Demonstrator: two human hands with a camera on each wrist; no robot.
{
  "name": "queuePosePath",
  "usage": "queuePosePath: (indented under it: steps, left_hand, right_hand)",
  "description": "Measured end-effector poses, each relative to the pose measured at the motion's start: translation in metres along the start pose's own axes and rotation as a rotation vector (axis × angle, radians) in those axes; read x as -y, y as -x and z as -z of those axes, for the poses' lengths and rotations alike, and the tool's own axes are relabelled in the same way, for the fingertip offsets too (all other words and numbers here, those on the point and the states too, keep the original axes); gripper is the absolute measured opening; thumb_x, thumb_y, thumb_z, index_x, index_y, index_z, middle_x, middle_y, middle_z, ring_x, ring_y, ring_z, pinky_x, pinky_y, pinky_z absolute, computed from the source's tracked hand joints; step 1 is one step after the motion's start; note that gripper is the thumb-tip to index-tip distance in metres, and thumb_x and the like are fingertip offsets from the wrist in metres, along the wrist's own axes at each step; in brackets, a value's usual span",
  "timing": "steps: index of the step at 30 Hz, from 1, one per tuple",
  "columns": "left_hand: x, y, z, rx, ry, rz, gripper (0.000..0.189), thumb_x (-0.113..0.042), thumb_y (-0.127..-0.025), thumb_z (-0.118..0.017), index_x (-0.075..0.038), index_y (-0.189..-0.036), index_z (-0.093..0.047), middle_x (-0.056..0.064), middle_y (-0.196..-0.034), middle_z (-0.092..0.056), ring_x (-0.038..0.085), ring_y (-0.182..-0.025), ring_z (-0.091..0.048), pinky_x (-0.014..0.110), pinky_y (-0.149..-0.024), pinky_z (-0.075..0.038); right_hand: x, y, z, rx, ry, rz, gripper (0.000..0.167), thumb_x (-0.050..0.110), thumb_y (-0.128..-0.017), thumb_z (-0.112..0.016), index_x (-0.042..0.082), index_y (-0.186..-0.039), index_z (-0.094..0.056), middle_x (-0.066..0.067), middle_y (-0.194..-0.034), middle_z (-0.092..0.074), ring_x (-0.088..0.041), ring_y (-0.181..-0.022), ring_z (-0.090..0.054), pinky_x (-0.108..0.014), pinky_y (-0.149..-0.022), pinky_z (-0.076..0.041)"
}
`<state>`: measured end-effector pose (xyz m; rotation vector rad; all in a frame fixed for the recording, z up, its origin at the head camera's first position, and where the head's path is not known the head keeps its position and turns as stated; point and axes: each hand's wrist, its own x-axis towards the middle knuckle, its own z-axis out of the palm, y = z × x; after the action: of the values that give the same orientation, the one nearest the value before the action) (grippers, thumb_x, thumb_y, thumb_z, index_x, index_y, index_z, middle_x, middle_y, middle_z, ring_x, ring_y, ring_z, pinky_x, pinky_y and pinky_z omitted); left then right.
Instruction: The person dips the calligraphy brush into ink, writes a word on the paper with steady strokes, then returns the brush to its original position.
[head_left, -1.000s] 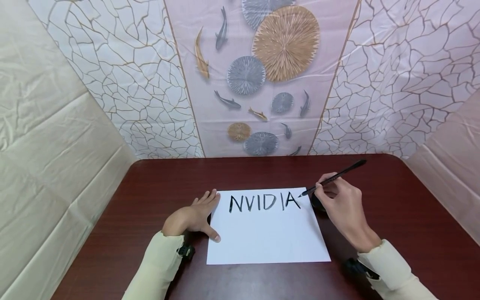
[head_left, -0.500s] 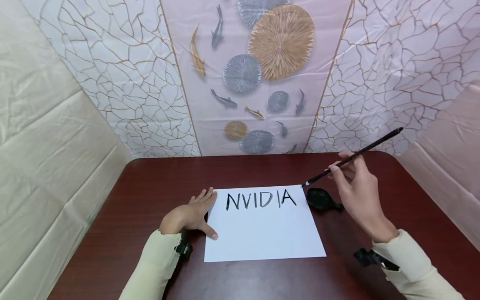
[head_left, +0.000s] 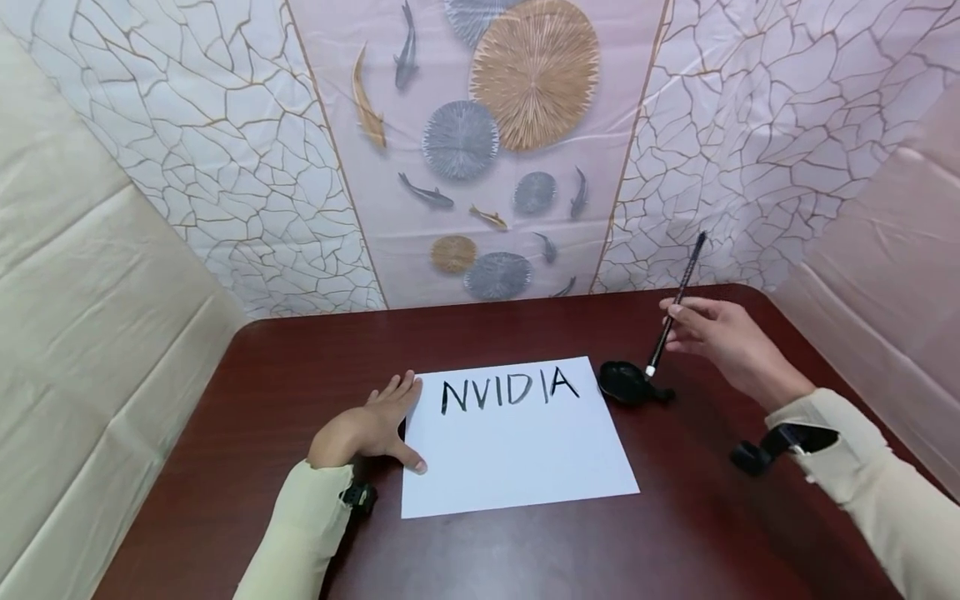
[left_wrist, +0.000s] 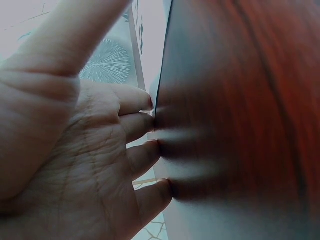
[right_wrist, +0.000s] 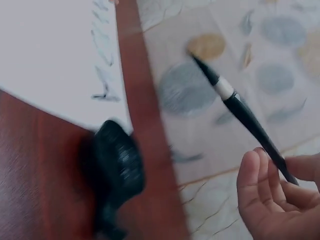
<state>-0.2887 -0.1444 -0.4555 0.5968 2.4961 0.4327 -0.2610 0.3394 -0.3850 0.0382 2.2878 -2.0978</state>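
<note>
My right hand (head_left: 726, 343) pinches a black calligraphy brush (head_left: 681, 287) by its handle, tip down. The brush's white collar and dark bristles show in the right wrist view, apart from a black inkstone (right_wrist: 120, 162) on the table. In the head view the brush tip lies over this inkstone (head_left: 624, 383), beside the paper's right edge. My left hand (head_left: 367, 429) rests on the left edge of a white sheet of paper (head_left: 517, 458), its fingers spread. Black letters (head_left: 510, 389) across the sheet's upper part read "NVIDIA". In the left wrist view the fingertips (left_wrist: 162, 187) touch the tabletop.
The dark red-brown table (head_left: 300, 358) extends around the sheet on all sides. Behind it hangs a patterned cloth (head_left: 480, 158) with fish and round motifs. Plain pale cloth (head_left: 90, 333) closes off the left side, and more hangs on the right.
My right hand has left the paper with the brush and moved right, over the inkstone. The brush now stands steeper. My left hand stays on the sheet, while the head view has shifted slightly.
</note>
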Motion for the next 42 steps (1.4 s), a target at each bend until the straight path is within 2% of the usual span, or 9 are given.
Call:
queuePosePath:
  steps: [3,6,8,12,14,16,24,32,42]
  left_hand:
    - [0.003,0.002,0.000,-0.006,0.007,0.004,0.137,-0.045,-0.075,-0.096,0.000,-0.169,-0.008,0.019,-0.177,0.003,0.041,-0.163,0.004,0.064,-0.128,-0.007]
    - [0.004,0.002,-0.001,-0.008,0.015,0.001,0.137,-0.045,-0.075,-0.096,0.000,-0.169,-0.007,0.019,-0.176,0.003,0.041,-0.163,0.004,0.064,-0.128,-0.006]
    - [0.005,0.003,-0.001,-0.011,0.016,-0.003,0.136,-0.045,-0.075,-0.096,0.000,-0.169,-0.008,0.020,-0.176,0.003,0.041,-0.163,0.004,0.064,-0.128,-0.006]
    - [0.006,0.005,0.000,-0.015,0.019,-0.011,0.135,-0.045,-0.076,-0.096,0.000,-0.168,-0.008,0.021,-0.176,0.002,0.041,-0.163,0.003,0.063,-0.128,-0.006]
    - [0.007,0.006,0.000,-0.014,0.024,-0.013,0.135,-0.044,-0.076,-0.096,0.001,-0.168,-0.007,0.021,-0.176,0.002,0.041,-0.163,0.004,0.063,-0.128,-0.006]
    - [0.007,0.006,0.001,-0.010,0.024,-0.015,0.136,-0.045,-0.076,-0.095,0.001,-0.168,-0.007,0.021,-0.176,0.003,0.041,-0.163,0.004,0.063,-0.128,-0.005]
    - [0.006,0.004,0.004,-0.005,0.014,-0.005,0.137,-0.045,-0.076,-0.096,0.001,-0.168,-0.006,0.021,-0.176,0.006,0.042,-0.162,0.005,0.063,-0.128,-0.005]
    - [0.006,0.003,0.000,0.007,0.017,-0.017,0.136,-0.045,-0.077,-0.095,0.000,-0.168,-0.006,0.020,-0.176,0.005,0.041,-0.162,0.005,0.064,-0.128,-0.006]
    - [0.004,-0.001,0.003,0.011,-0.008,-0.010,0.136,-0.047,-0.077,-0.095,-0.002,-0.169,-0.005,0.018,-0.176,0.006,0.040,-0.163,0.005,0.062,-0.129,-0.006]
  right_hand:
    - [-0.014,-0.014,0.008,0.040,0.089,-0.102,0.015,0.020,-0.111,-0.056,0.025,-0.110,-0.071,0.014,-0.097,-0.071,-0.005,-0.083,-0.067,-0.024,-0.079,-0.061]
    - [-0.029,-0.023,0.016,0.060,0.180,-0.155,0.016,0.020,-0.111,-0.057,0.022,-0.111,-0.073,0.014,-0.094,-0.070,-0.005,-0.081,-0.066,-0.024,-0.079,-0.060]
    - [-0.039,-0.027,0.021,0.060,0.246,-0.177,0.020,0.022,-0.110,-0.059,0.011,-0.120,-0.073,0.013,-0.092,-0.069,-0.006,-0.081,-0.065,-0.024,-0.078,-0.060]
    - [-0.055,-0.032,0.025,0.054,0.393,-0.207,0.048,0.029,-0.109,-0.062,-0.011,-0.136,-0.062,0.010,-0.093,-0.067,-0.011,-0.085,-0.062,-0.026,-0.078,-0.059]
    - [-0.060,-0.034,0.024,0.060,0.453,-0.215,0.056,0.032,-0.108,-0.063,-0.015,-0.139,-0.059,0.008,-0.096,-0.067,-0.014,-0.087,-0.061,-0.028,-0.077,-0.059]
    - [-0.064,-0.036,0.024,0.066,0.487,-0.220,0.055,0.032,-0.108,-0.064,-0.015,-0.138,-0.060,0.005,-0.097,-0.068,-0.015,-0.088,-0.060,-0.028,-0.076,-0.059]
    - [-0.066,-0.042,0.022,0.080,0.567,-0.214,0.047,0.029,-0.107,-0.066,-0.012,-0.129,-0.068,-0.003,-0.100,-0.073,-0.017,-0.087,-0.063,-0.028,-0.074,-0.059]
    - [-0.074,-0.047,0.023,0.101,0.580,-0.267,0.037,0.025,-0.106,-0.068,-0.010,-0.115,-0.073,-0.001,-0.088,-0.072,-0.015,-0.078,-0.063,-0.027,-0.071,-0.059]
    - [-0.075,-0.047,0.031,0.151,0.547,-0.277,0.049,0.034,-0.108,-0.063,-0.010,-0.130,-0.061,-0.002,-0.092,-0.071,-0.013,-0.082,-0.066,-0.028,-0.075,-0.061]
